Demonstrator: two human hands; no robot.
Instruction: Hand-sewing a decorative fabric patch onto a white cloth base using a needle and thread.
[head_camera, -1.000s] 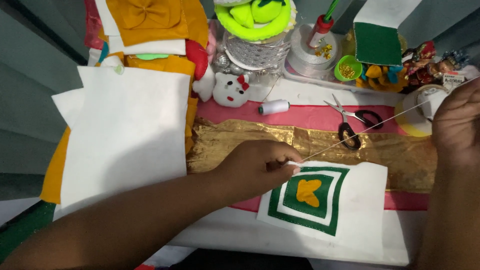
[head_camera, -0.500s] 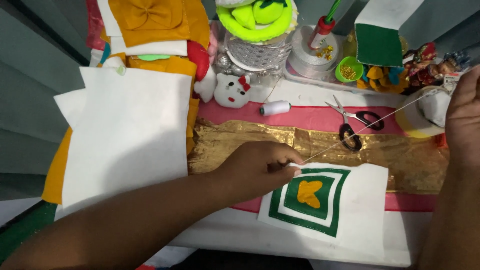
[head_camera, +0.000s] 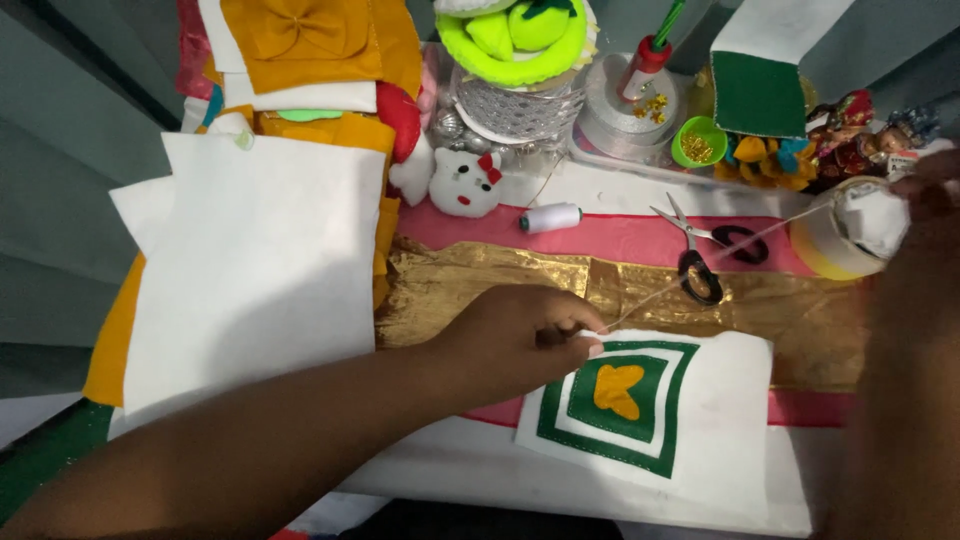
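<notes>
My right hand (head_camera: 915, 215) has drifted toward 2 o'clock, drawing the thread (head_camera: 700, 268) taut; left hand (head_camera: 520, 335) pinches it at the felt patch (head_camera: 650, 410), keeping stitches snug.

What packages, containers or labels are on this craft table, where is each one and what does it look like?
Glue bottle: back of the table, upright, clear with a red cap.
Small bowl: beside the bottle, round, bright green, holding gold beads.
Thread spool: on the pink strip, lying down, white.
Tape roll: right edge, near the right hand, round, white and yellow.
No screens or signs show.
</notes>
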